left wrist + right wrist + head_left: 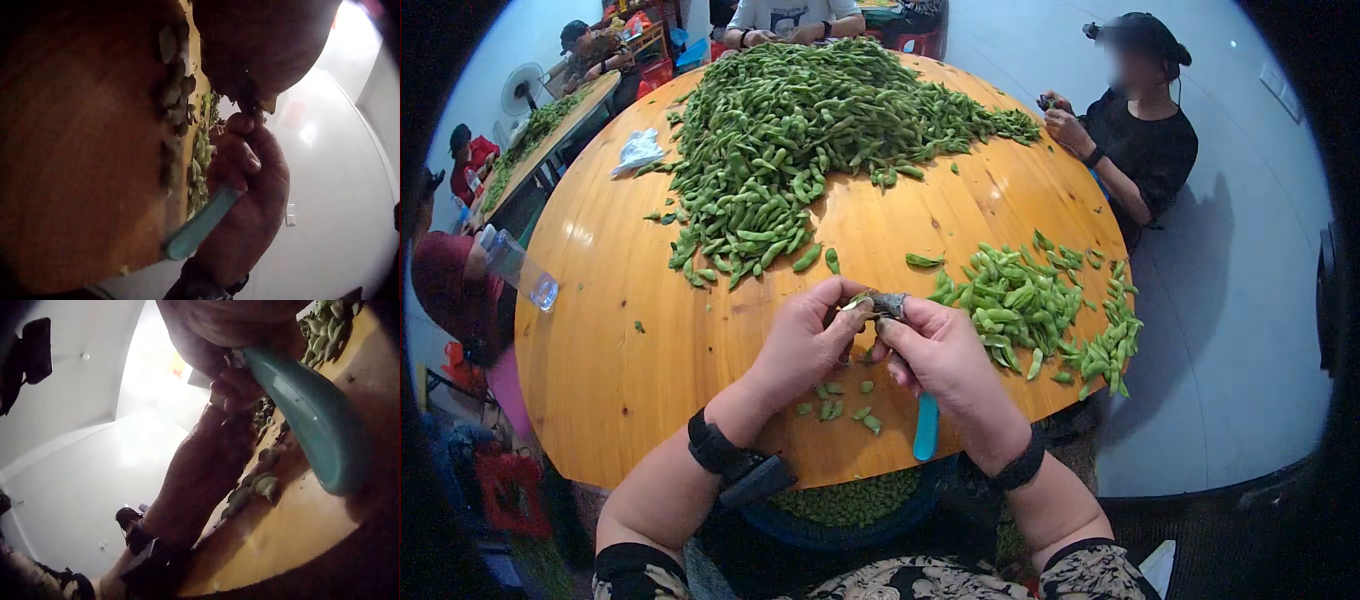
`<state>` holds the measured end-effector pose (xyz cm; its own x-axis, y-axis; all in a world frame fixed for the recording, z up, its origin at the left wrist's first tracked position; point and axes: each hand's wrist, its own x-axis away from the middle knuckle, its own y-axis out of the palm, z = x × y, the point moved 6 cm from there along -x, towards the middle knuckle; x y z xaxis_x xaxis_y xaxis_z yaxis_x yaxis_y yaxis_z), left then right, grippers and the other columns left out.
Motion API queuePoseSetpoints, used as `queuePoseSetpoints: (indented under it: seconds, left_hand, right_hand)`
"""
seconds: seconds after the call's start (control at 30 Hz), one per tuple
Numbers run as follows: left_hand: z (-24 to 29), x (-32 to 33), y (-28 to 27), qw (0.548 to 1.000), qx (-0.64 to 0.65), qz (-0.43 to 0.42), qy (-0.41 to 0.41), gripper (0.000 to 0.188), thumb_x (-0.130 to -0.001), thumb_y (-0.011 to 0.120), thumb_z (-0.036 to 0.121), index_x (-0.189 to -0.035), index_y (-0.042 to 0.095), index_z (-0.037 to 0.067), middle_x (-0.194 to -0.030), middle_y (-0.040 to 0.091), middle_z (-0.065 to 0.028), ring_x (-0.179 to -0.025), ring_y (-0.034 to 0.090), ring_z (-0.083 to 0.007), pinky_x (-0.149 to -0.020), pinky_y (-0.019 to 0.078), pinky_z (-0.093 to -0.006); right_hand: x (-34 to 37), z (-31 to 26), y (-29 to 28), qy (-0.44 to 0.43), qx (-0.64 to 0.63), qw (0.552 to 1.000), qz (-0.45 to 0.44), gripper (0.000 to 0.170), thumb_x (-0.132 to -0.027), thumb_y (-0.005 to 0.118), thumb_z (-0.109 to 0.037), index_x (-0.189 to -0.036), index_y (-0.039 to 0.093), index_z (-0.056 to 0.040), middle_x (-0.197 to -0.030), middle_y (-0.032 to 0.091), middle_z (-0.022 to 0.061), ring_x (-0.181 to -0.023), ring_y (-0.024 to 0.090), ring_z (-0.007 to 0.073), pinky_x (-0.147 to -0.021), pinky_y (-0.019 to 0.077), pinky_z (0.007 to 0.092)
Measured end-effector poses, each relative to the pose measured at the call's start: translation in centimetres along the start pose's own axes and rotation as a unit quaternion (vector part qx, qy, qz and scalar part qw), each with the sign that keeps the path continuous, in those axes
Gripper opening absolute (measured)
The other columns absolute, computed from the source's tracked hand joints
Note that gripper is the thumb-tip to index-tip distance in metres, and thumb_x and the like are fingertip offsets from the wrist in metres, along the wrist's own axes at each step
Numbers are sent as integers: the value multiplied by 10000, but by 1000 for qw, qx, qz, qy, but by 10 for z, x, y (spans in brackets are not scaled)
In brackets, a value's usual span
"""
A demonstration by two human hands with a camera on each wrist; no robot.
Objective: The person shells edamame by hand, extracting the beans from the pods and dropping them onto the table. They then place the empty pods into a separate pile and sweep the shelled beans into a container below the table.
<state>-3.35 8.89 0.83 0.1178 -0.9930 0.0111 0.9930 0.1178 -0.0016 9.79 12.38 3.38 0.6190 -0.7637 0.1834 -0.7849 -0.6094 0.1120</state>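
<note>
In the head view, my left hand [802, 325] pinches a small pale-green piece that looks like a soybean pod [859, 301] between thumb and fingers. My right hand [940, 345] meets it fingertip to fingertip, with a dark grey wrap [888, 304] around one finger. A teal handle [926, 428] sticks out below the right hand, held in its curled fingers; the tool's working end is hidden. In the right wrist view the handle [312, 419] slants down over the table. Below the hands lie several loose beans and pod bits [832, 408].
A large heap of green pods [800, 130] covers the back of the round wooden table [600, 350]. A smaller pod pile [1015, 305] lies at right. Beneath the front edge stands a tub of shelled beans [850, 503]. A bottle [520, 268] stands left; a person [1145, 140] sits right.
</note>
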Motion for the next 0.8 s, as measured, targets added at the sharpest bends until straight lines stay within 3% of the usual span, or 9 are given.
queuePoseSetpoints:
  seconds: [0.17,0.37,0.5,0.6,0.63,0.67,0.7,0.77,0.8]
  left_hand:
    - [2,-1,0,982,-144,4,121,142,-897,478,51,-1019,540,12,-839,540,18,-728,464,-47,-626,400,-199]
    - [8,2,1,994,-93,4,65,198,-832,422,12,-997,528,-16,-699,496,-40,-654,493,-104,-617,436,-262]
    - [7,0,-8,995,-76,1,65,212,-821,411,-38,-962,564,2,-812,532,-14,-726,485,-83,-659,426,-230]
    - [10,5,-20,958,-279,18,65,163,-818,456,-10,-902,596,0,-822,566,-77,-745,546,-177,-700,455,-289]
    - [19,9,-16,914,-389,7,118,136,-813,488,16,-884,603,4,-841,569,-109,-788,558,-237,-727,460,-327]
    - [26,13,-10,854,-493,-2,167,113,-808,520,43,-866,611,8,-861,572,-141,-831,570,-296,-754,466,-365]
    - [31,16,-7,852,-495,-2,168,113,-808,520,43,-866,611,8,-861,572,-141,-831,570,-296,-754,466,-365]
    - [36,21,1,860,-490,-24,142,109,-784,568,84,-867,613,29,-880,566,-153,-881,549,-355,-782,458,-419]
    - [35,23,3,857,-495,-22,142,109,-784,568,84,-867,613,29,-880,566,-153,-881,549,-355,-782,458,-419]
  right_hand:
    - [2,7,0,7,-14,1000,0,128,-899,527,-64,-969,622,-13,-667,590,-7,-457,474,16,-402,363,165]
    - [8,6,5,-10,6,1000,-3,160,-897,527,-57,-1017,622,-11,-657,583,-5,-461,475,24,-406,364,173]
    - [6,-3,-31,-25,9,996,81,181,-898,529,-83,-1038,628,-25,-644,573,-7,-458,464,25,-413,365,182]
    - [11,-8,-85,-50,88,983,154,170,-897,527,-96,-1014,628,-26,-634,564,-9,-467,468,32,-417,363,200]
    - [13,-14,-94,-67,149,972,170,157,-895,526,-101,-988,626,-21,-632,559,-11,-480,476,37,-423,364,211]
    - [17,-21,-89,-137,255,941,177,104,-865,502,-58,-907,576,2,-640,591,56,-507,554,134,-456,418,295]
    - [19,-20,-79,-139,253,941,177,104,-865,502,-58,-907,576,2,-640,591,56,-507,554,134,-456,418,295]
    - [27,-34,-26,-330,500,798,64,58,-818,488,-33,-845,524,3,-695,618,156,-604,621,289,-536,476,398]
    - [24,-24,-9,-273,534,800,4,87,-806,490,-38,-871,530,3,-722,607,182,-654,608,350,-574,475,440]
